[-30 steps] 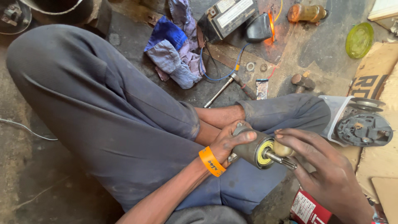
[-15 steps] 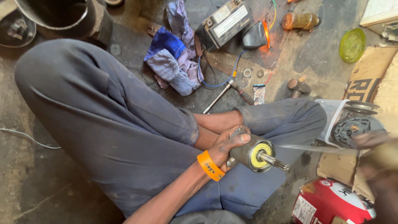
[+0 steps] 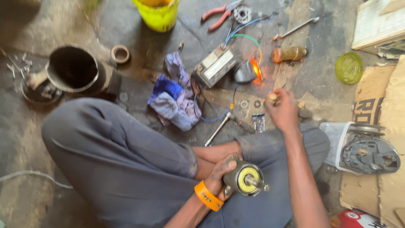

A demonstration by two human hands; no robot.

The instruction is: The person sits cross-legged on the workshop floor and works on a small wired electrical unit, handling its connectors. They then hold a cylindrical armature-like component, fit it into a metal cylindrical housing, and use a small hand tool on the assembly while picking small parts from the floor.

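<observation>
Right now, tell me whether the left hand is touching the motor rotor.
Touching. The head view shows the left hand wrapped around the motor rotor, thumb on its body.

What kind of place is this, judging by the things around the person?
Probably an informal repair workshop, with the work done sitting on the ground. The left hand holds a motor rotor, while red-handled pliers, a spanner and a wired battery lie on the stained concrete floor.

The motor (image 3: 244, 179) sat at lower centre on the lap, the rag (image 3: 175, 95) above it at centre. The pot (image 3: 74, 69) lay upper left, the bucket (image 3: 157, 12) at top, the pliers (image 3: 217, 14) right of it, the lid (image 3: 349, 67) upper right.
</observation>
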